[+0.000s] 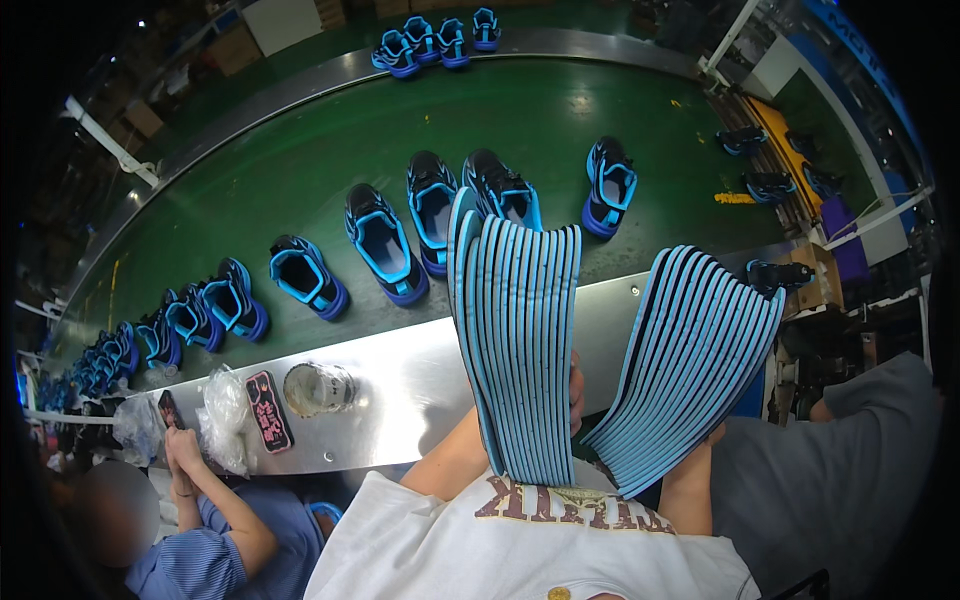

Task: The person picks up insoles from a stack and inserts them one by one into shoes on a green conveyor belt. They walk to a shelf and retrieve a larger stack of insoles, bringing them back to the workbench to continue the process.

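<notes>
Two fanned stacks of blue insoles are resting upright in our hands: left hand (572, 395) closing its grip around the left stack (515, 340), right hand (700, 445) gripping the right stack (690, 360). Beyond them, shoes (385, 245) are riding the green conveyor (300, 170); we are keeping edges aligned, squeezing firmly.

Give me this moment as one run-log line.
left hand: holds upright stack of blue insoles | right hand: holds fanned insole stack | belt: blue-black shoes in a row
</notes>
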{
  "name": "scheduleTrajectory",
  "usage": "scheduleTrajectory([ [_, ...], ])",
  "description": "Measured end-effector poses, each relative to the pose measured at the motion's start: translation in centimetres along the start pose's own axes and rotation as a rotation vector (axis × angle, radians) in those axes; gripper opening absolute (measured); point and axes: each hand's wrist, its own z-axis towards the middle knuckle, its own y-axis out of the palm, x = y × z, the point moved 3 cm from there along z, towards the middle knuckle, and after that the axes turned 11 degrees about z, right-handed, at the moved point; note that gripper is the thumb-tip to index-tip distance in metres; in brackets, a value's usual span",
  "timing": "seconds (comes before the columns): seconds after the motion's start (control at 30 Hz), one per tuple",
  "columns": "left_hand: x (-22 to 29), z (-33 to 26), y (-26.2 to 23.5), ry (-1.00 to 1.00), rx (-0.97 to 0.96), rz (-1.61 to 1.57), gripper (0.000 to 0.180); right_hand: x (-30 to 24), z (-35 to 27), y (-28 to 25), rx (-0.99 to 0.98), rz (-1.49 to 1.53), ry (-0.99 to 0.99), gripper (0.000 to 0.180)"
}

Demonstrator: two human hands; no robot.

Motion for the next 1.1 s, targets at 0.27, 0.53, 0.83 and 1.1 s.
scheduleTrajectory([
  [0.27, 0.0, -0.6, -0.4, 0.015, -0.059, 0.05, 0.043, 0.1, 0.1, 1.1, -0.016, -0.013, 0.01, 0.073],
  [0.53, 0.2, -1.4, -4.7, 0.184, 0.118, 0.152, 0.052, 0.9, 1.5, -0.8, 0.039, 0.038, 0.195, 0.073],
  [0.83, -3.8, 2.5, -16.7, 0.022, 0.98, 0.323, 0.044, 6.0, 7.7, -14.7, 0.5, -0.312, 0.455, 0.036],
  [1.1, -8.0, 6.3, -16.9, -0.61, 1.203, 0.867, 0.104, 6.2, 10.8, -17.8, 0.41, -0.199, 0.36, 0.057],
])
